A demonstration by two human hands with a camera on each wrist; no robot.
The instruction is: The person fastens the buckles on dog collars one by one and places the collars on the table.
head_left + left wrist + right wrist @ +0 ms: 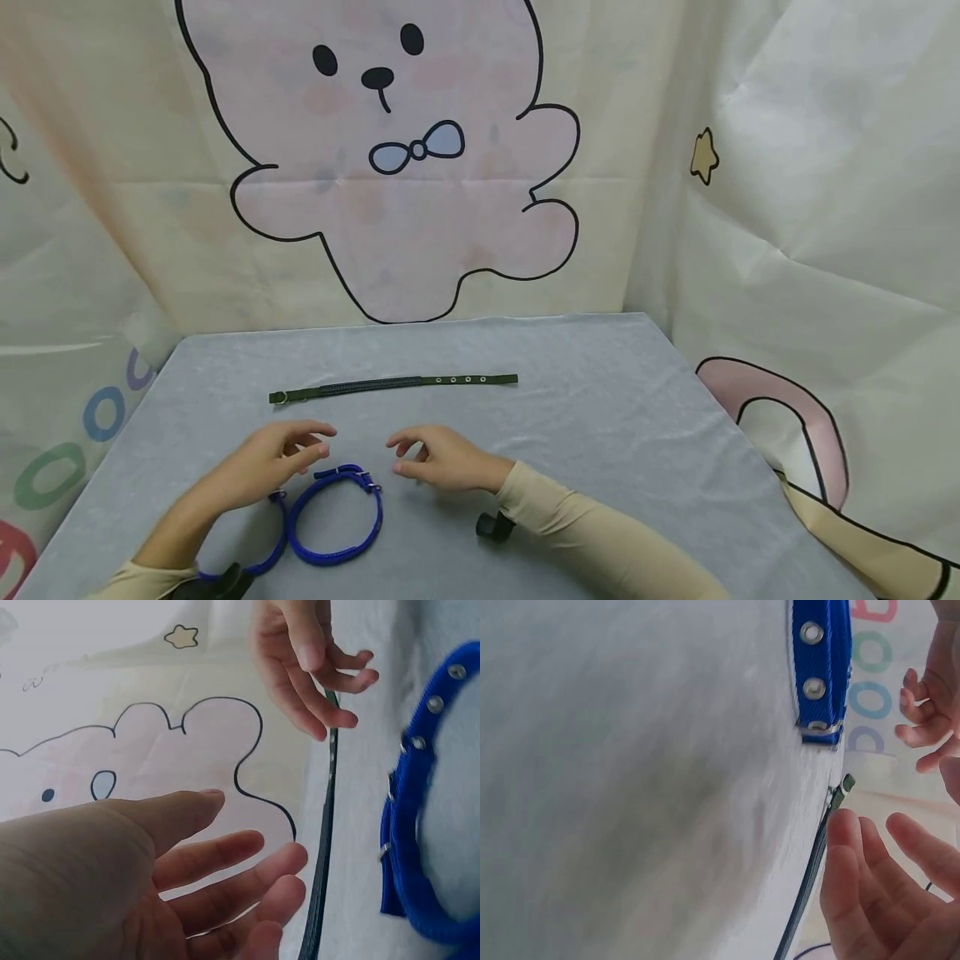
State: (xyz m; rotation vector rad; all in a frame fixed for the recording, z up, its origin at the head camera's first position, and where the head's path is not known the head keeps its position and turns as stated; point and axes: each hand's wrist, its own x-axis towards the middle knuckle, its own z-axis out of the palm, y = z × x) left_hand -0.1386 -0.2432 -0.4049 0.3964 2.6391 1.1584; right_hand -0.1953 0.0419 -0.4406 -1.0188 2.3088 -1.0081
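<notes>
Both hands hover over the table and hold nothing. In the head view, my left hand (262, 462) is above the two blue collars, its fingers loosely bent. The nearer ring is a buckled blue collar (378, 521) with metal eyelets. A second blue collar (279, 546) lies left of it, partly hidden under my left wrist. My right hand (444, 458) is to the right of the collars, fingers relaxed and apart from them. Beyond both hands a dark green collar (375, 384) lies stretched out straight, with eyelets at its right end and a metal ring at its left.
A grey cloth covers the table (600, 400). Cloth curtains with printed cartoon figures stand behind it and on both sides. A dark wrist strap (495, 527) shows under the right sleeve.
</notes>
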